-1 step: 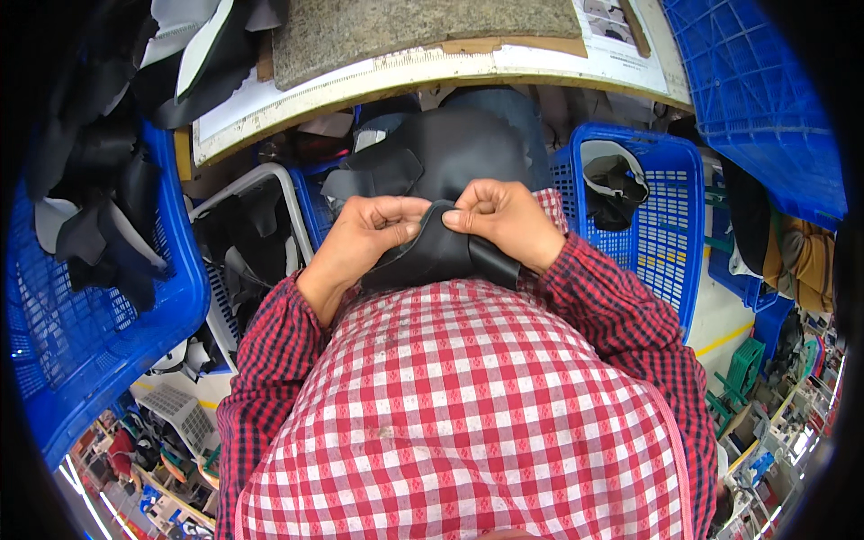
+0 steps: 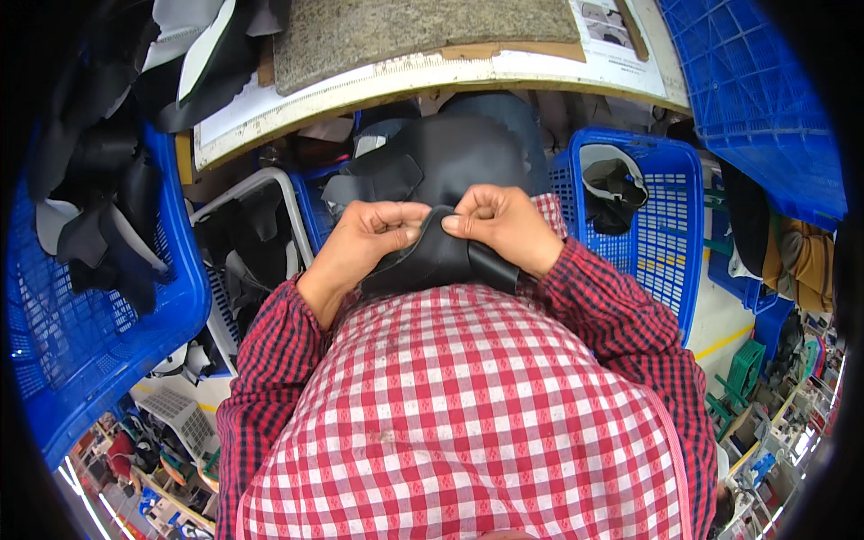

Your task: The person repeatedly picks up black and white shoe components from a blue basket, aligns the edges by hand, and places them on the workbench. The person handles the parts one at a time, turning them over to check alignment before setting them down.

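A black leather-like piece point(image 2: 430, 258) lies bunched in my lap, against the red and white checked apron point(image 2: 450, 378). My left hand point(image 2: 358, 241) pinches its raised, folded edge between thumb and fingers. On the other side of that fold, my right hand point(image 2: 511, 227) grips the edge with the thumb on top. Both hands are closed and close together. The piece's lower right part curls over into a roll. Beyond the hands, more black sheet material point(image 2: 450, 153) covers my knees, and a smaller dark cut piece point(image 2: 382, 171) rests on it at the left.
A worktable point(image 2: 360, 103) with a grey stone-like slab point(image 2: 423, 40) stands ahead. Blue plastic baskets flank me: one at left point(image 2: 180, 297) heaped with dark pieces, one at right point(image 2: 666, 225) holding a few. A white-rimmed basket point(image 2: 297, 211) sits nearer left. Another blue crate point(image 2: 756, 108) is at upper right.
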`<state>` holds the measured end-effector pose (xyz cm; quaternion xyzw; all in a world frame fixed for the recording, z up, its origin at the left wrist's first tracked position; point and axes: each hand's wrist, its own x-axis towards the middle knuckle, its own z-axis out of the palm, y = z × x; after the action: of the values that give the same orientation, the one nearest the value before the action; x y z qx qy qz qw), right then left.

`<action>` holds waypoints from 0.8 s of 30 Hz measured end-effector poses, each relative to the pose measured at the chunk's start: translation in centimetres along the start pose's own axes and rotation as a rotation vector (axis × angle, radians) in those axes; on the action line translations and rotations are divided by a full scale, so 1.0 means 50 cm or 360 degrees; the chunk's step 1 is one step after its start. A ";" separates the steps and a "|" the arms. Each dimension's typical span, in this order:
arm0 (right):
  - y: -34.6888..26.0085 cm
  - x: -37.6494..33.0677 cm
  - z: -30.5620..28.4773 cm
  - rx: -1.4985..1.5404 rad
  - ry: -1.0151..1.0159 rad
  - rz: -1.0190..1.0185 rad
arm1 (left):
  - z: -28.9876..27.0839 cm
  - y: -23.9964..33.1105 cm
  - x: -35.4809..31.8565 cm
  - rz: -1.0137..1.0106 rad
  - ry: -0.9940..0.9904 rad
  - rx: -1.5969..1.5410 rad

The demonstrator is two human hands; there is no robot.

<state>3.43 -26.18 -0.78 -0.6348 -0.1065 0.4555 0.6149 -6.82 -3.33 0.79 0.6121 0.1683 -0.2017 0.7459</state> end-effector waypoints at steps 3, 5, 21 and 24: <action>0.009 0.007 0.003 -0.0118 0.0016 0.0023 | -0.003 0.014 0.016 -0.0018 -0.0101 -0.0043; 0.013 0.011 0.004 -0.0177 0.0040 0.0022 | -0.002 0.017 0.028 -0.0049 -0.0110 0.0004; -0.128 0.090 0.073 -0.0855 -0.0046 -0.1350 | -0.055 0.243 -0.068 0.0384 0.0180 0.1112; -0.123 0.041 0.093 -0.0677 -0.0107 -0.0989 | -0.117 0.272 -0.091 0.0194 -0.0236 0.0745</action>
<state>3.90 -20.20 4.52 -0.6705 -0.4062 0.2355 0.5745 -3.90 5.15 13.40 0.7605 0.0246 -0.2342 0.6051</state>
